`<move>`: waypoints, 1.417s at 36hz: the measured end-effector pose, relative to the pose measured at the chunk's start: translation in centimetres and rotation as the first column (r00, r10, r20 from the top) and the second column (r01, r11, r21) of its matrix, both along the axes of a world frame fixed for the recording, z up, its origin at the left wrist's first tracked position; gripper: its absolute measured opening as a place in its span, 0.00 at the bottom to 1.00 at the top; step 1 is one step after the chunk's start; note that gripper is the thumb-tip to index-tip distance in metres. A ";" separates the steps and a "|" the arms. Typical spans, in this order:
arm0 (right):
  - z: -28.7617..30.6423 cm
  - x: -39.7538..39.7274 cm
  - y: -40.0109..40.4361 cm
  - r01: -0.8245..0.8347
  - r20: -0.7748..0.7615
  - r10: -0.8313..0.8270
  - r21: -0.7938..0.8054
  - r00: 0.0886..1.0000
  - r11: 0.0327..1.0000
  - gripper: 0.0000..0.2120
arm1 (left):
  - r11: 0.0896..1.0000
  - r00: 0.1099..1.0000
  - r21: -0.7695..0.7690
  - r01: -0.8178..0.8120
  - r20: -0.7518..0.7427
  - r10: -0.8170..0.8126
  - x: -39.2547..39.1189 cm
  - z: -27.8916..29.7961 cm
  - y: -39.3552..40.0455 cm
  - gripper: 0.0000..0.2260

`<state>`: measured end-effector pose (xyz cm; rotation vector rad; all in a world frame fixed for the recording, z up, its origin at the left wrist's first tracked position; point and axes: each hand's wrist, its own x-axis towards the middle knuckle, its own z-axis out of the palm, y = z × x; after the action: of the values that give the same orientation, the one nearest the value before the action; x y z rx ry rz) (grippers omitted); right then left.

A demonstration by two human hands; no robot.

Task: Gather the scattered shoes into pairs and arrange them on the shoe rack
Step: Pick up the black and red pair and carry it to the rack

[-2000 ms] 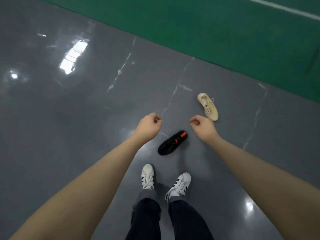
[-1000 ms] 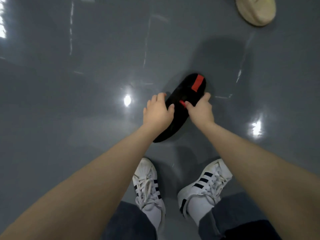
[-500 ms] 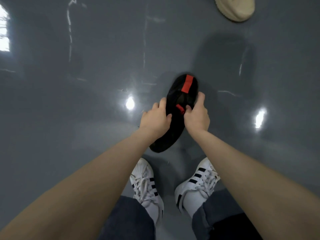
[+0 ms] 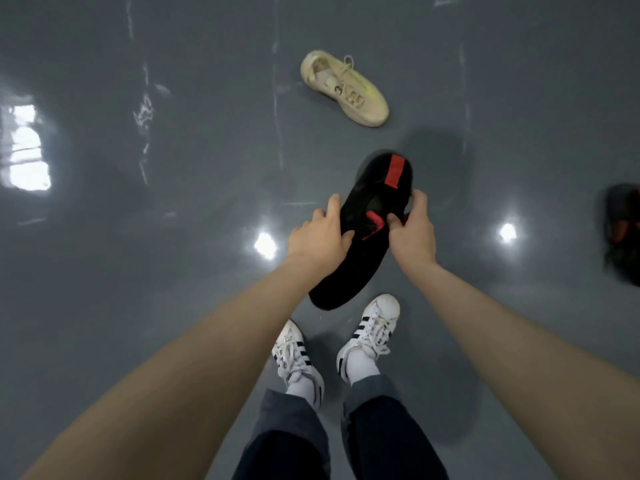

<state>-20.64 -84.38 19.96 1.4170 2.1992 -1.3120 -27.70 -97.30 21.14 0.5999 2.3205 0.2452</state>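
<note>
Black shoe [image 4: 360,251] with red patches held up off the grey floor [image 4: 173,271], between both hands, above and just ahead of the person's own feet. Long axis tilted, one end with a red rectangular patch pointing away and to the right, the other rounded black end pointing down toward the wearer. Opening turned upward, dark inside; cannot tell whether anything lies within.

Left hand [image 4: 318,237] curled round the left edge of the shoe, thumb on the upper side, fingers wrapped over the rim. Right hand [image 4: 412,230] gripping the right edge, thumb pressed near a small red mark at mid-shoe, fingers curled round the far side. Both forearms bare, reaching in from the lower corners.

Beyond, farther off and apart from the held shoe, a cream shoe [image 4: 344,88] lying on the floor, laces loose, opening facing up and to the left; inside looks pale, nothing plainly in it. At the right edge, well apart, a second dark shoe [image 4: 623,230] with red touches, blurred and cut off by the border.

Below, two white sneakers [image 4: 370,334] with black stripes on the person's feet, white socks, dark trousers [image 4: 381,434]. Bright light spots reflected on the glossy floor.
</note>
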 end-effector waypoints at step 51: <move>24.0 5.0 41.9 0.369 -0.159 -0.363 0.009 0.918 0.930 0.18 | 0.776 0.761 0.038 0.630 -0.233 -0.606 0.0 24.0 45.8 0.28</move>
<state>-15.60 -42.46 43.96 1.8714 2.1307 -1.5507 -27.70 -51.46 45.10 1.4755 2.1603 -0.0058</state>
